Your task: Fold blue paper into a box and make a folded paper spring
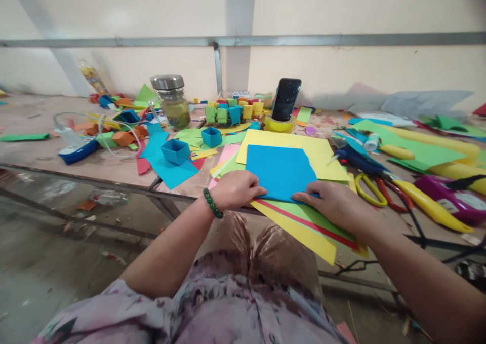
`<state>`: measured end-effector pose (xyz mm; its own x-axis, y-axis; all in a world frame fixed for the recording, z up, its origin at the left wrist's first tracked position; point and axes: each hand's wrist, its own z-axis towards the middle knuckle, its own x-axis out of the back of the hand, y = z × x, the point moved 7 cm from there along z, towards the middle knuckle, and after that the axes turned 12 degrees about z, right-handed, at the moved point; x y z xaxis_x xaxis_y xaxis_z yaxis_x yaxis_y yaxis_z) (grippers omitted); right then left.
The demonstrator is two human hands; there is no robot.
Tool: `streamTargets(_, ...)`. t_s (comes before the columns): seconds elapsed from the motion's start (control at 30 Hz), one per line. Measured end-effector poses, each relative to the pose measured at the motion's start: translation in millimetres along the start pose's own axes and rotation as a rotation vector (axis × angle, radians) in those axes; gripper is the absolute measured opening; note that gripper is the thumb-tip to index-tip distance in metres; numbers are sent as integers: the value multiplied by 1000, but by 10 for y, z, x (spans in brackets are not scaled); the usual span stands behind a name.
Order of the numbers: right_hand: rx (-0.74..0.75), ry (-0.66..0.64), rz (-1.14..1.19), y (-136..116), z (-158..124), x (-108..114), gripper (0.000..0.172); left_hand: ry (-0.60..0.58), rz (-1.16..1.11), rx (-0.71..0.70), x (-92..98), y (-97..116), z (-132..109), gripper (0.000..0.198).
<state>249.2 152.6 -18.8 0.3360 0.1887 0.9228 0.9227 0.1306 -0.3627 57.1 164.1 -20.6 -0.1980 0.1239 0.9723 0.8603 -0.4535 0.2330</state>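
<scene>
A blue sheet with an uneven right edge lies on a stack of coloured sheets, with yellow paper behind it. At its near left corner, my left hand has its fingers closed on the edge, a green bead bracelet on the wrist. My right hand pinches the near right part of the same edge. That near edge looks folded over between both hands. Below it, green, red and yellow sheets stick out past the table's front edge. Two small blue open boxes stand left of the stack.
A glass jar with a metal lid, a pile of small coloured boxes and a propped phone stand at the back. On the right lie scissors, a glue gun, a yellow-handled cutter and a purple tool.
</scene>
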Motion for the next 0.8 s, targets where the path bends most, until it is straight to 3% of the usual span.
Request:
streamTargets(0.43, -32, 59, 29, 30, -43, 27, 42, 127, 250, -26, -42, 36, -112, 39)
streamTargets(0.6, -3, 77, 47, 63, -21, 10, 41, 108, 216, 33, -32, 28, -133, 26)
streamTargets(0.8, 43, 156, 89, 128, -47, -15, 46, 123, 160, -7, -45, 17, -128, 18)
